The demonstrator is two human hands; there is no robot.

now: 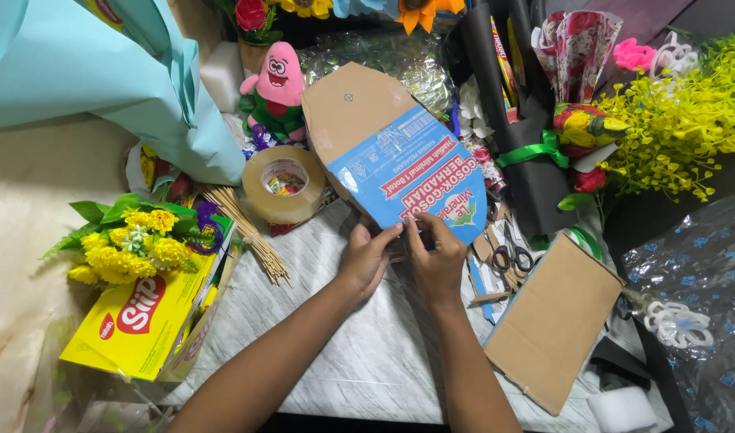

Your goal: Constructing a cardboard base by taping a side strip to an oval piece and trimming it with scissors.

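My left hand [366,258] and my right hand [436,261] meet at the near edge of a cut cardboard piece [359,112], brown at its far end and printed blue and red at the near end. Both hands pinch that near edge with the fingertips. The piece lies tilted, its brown end pointing away toward a pink star-shaped plush toy [275,90]. A roll of clear packing tape [285,184] lies just left of the cardboard. Black-handled scissors [512,255] lie just right of my right hand.
A yellow box [143,321] with yellow artificial flowers [135,240] and thin wooden sticks [243,228] lies at left. A brown cardboard sheet [553,321] lies at right. Light blue wrapping paper [78,64], yellow-green foliage [680,120] and wrapped bouquets [576,48] crowd the far side.
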